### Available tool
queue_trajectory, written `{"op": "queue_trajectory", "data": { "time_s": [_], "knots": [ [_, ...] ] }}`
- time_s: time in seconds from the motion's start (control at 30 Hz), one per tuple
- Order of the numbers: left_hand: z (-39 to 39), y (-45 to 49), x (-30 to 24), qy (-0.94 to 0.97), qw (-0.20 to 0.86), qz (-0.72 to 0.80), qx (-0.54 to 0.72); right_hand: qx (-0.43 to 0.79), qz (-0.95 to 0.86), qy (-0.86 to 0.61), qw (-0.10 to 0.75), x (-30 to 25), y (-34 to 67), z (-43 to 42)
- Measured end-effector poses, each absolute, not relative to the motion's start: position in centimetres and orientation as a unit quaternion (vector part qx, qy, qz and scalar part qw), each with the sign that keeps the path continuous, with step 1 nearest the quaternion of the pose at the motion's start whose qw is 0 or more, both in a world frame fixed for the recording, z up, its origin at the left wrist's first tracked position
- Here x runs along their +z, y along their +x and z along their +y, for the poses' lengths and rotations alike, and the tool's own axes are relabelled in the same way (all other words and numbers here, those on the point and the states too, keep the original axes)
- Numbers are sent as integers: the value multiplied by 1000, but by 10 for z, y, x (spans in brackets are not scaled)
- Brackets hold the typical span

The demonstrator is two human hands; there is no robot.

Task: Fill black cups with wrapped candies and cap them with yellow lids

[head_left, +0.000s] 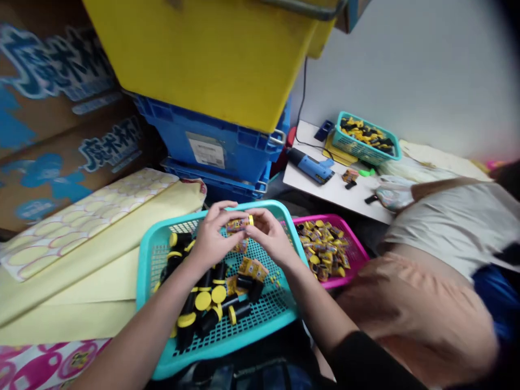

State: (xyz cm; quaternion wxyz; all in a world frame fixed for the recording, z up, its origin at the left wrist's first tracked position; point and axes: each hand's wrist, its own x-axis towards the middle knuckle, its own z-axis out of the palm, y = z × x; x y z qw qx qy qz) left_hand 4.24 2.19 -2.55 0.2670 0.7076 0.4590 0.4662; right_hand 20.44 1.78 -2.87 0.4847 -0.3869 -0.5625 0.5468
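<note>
Fingers [221, 208] of your left hand [211, 241] and right hand [270, 235] pinch a small yellow-wrapped cylinder [239, 223]; a slack grip could drop it into the teal plastic mesh basket [142, 276] below.

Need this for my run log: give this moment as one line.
left hand: holds small yellow-labelled cylinder | right hand: same cylinder | below: teal plastic mesh basket of black yellow-capped cylinders

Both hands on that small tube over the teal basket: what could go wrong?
The tube is held only between the fingers of the left hand and right hand; it could slip into the black tubes in the teal basket below. Its yellow label may crease or stick crooked.
</note>
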Motion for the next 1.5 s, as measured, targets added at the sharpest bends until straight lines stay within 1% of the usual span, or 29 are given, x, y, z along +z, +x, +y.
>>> {"op": "queue_trajectory", "data": {
  "time_s": [0.03,0.1,0.17,0.2,0.27,0.3,0.33,0.37,0.43,0.47,0.5,0.53,0.6,0.63,0.67,0.7,0.8,0.9,1.0,1.1,1.2,1.27,1.33,1.4,1.47,1.5],
  "knots": [
    [20,40,-24,721,264,444,461,493,-583,-408,501,-22,213,11],
    [18,33,-20,722,294,432,454,347,-601,-478,539,-9,241,-4],
    [20,24,-16,678,340,454,469,210,-574,-573,546,-2,283,-20],
    [21,20,-14,647,356,472,481,161,-549,-631,523,0,305,-27],
    [25,12,-9,596,368,506,503,81,-513,-749,411,1,340,-35],
    [26,10,-7,582,367,516,510,50,-503,-784,361,0,349,-37],
    [27,9,-5,577,366,522,511,36,-513,-790,335,-1,350,-38],
    [28,8,-4,577,365,527,506,36,-536,-776,331,-1,343,-38],
    [27,10,-3,591,365,540,476,86,-618,-704,339,1,310,-35],
    [26,11,-3,600,365,546,456,127,-667,-662,318,1,288,-33],
    [24,12,-5,610,364,551,437,175,-714,-625,263,0,265,-29],
    [23,13,-7,622,366,553,416,214,-744,-606,186,-2,244,-24],
    [21,17,-15,659,371,544,363,249,-759,-602,24,-13,209,-12],
    [21,19,-21,687,367,534,329,248,-754,-608,-28,-21,198,-5],
    [21,22,-28,718,353,523,294,244,-750,-612,-56,-30,191,0],
    [22,26,-35,748,331,512,261,240,-748,-615,-66,-39,188,5],
    [26,37,-59,821,244,487,172,232,-750,-618,-47,-60,191,16],
    [29,44,-75,838,179,508,88,212,-745,-632,9,-70,198,23],
    [33,44,-81,825,158,542,42,220,-760,-609,61,-75,199,30],
    [36,40,-78,822,172,541,34,256,-761,-593,70,-80,201,37],
    [39,36,-73,802,233,544,83,283,-753,-588,83,-80,208,44],
    [41,35,-70,758,304,553,165,300,-753,-577,103,-76,216,49],
    [42,37,-67,687,394,550,266,353,-744,-546,155,-70,222,54],
    [42,40,-63,593,493,530,353,434,-710,-500,237,-66,224,56],
    [42,43,-60,516,566,506,396,499,-665,-462,309,-64,223,57],
    [42,43,-58,494,588,500,401,513,-648,-459,327,-65,221,56]
  ]
}}
